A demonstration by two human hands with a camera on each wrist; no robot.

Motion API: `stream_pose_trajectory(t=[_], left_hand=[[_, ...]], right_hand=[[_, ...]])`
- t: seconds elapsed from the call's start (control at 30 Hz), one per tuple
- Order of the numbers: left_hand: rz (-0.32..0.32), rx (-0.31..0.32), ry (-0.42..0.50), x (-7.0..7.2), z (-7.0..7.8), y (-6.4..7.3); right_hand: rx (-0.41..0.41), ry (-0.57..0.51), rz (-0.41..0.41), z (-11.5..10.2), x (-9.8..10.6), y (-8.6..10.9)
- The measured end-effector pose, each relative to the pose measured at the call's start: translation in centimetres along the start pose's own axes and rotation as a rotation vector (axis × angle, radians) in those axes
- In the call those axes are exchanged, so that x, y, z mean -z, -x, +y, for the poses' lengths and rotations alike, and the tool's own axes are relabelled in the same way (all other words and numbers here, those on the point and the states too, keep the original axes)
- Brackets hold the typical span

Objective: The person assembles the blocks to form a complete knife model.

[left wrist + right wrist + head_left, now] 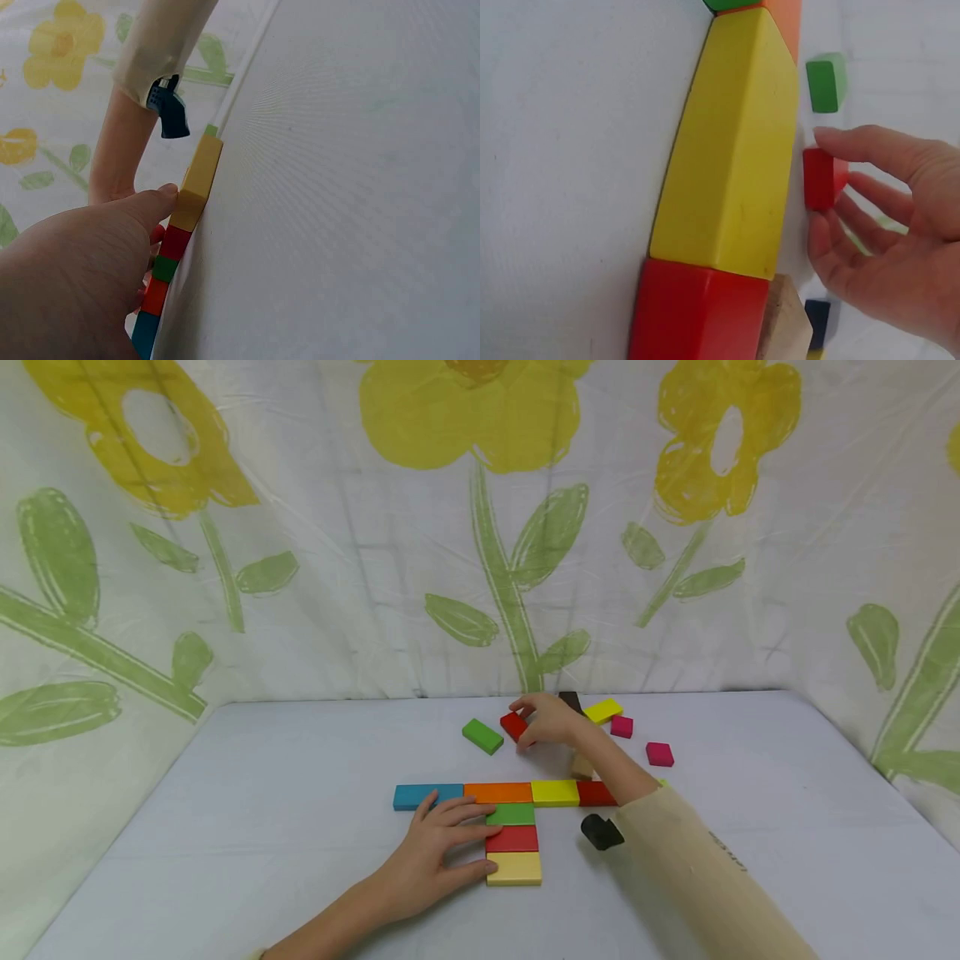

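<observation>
My right hand (pixel 551 720) grips a red block (pixel 819 178) behind the row; its thumb and curled fingers lie at opposite ends of the block in the right wrist view. Spread over the left side of a short column is my left hand (pixel 435 856), fingers extended. Its thumb touches the cream block (pixel 519 870), and its fingertips reach the red block (pixel 519 839) and green block (pixel 515 814) above. The column meets a row made of a blue block (pixel 412 797), an orange block (pixel 497 792), a yellow block (pixel 727 150) and another red block (pixel 697 307).
A loose green block (pixel 482 737) lies left of the right hand. Beyond the right forearm are a yellow block (pixel 603 710), a dark block (pixel 570 701) and two small pink blocks, one (pixel 660 754) farther right. A wooden block (pixel 780 319) sits behind the row.
</observation>
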State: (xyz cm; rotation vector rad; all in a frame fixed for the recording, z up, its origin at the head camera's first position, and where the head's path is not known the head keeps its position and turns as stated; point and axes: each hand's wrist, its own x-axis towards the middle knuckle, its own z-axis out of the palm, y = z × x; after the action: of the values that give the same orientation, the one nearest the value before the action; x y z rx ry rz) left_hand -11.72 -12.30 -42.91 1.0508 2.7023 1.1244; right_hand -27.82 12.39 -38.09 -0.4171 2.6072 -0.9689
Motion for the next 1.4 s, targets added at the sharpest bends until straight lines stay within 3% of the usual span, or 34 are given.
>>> stream_pose_trajectory(t=[0.2, 0.47, 0.67, 1.1, 1.4], left_hand=[[0.01, -0.013, -0.002, 0.0, -0.1, 0.1], [0.003, -0.01, 0.008, 0.0, -0.1, 0.0], [0.003, -0.01, 0.004, 0.0, 0.0, 0.0], [0.008, -0.014, 0.002, 0.0, 0.0, 0.1], [0.005, -0.011, 0.006, 0.0, 0.0, 0.0]], right_hand=[[-0.016, -0.021, -0.01, 0.0, 0.3, 0.0], [-0.008, -0.014, 0.113, 0.5, -0.7, -0.1], [-0.022, -0.033, 0.158, 0.6, -0.9, 0.2], [0.06, -0.016, 0.148, -0.7, 0.6, 1.1], [0.131, -0.045, 0.119, -1.2, 1.4, 2.9]])
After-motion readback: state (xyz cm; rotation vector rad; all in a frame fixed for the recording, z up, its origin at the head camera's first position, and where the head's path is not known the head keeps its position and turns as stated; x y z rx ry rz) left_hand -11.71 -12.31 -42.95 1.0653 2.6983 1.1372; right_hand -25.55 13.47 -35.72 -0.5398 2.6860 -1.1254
